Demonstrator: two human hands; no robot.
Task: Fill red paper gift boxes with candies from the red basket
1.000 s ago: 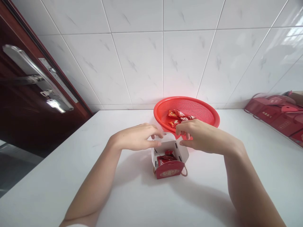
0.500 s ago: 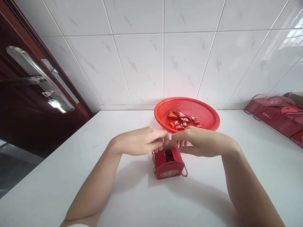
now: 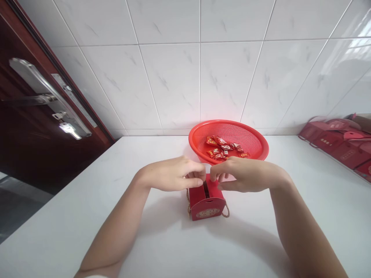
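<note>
A small red cardboard gift box [image 3: 216, 191] with twisted rope handles stands upright on the white table [image 3: 162, 247]. Its two top flaps lean inward, leaving a narrow dark slit between them. My left hand [image 3: 182, 173] is closed, thumb and bent fingers at the left flap. On the other side my right hand [image 3: 240, 174] has its curled fingers at the right flap. Both hands are at the far end of the box, and some fingertips are hidden. The front panel bears an oval pale label [image 3: 208, 213].
Behind the box, a red plastic basket [image 3: 199, 129] holds several wrapped candies [image 3: 226, 147]. More red boxes [image 3: 327, 139] sit at the right by the tiled wall [image 3: 171, 85]. A dark red door [image 3: 26, 131] with keys in its lock is at the left.
The flaps of the box have moved inward, and the wide opening has narrowed to a slit. My left fingers have shifted slightly right along with the left flap.
</note>
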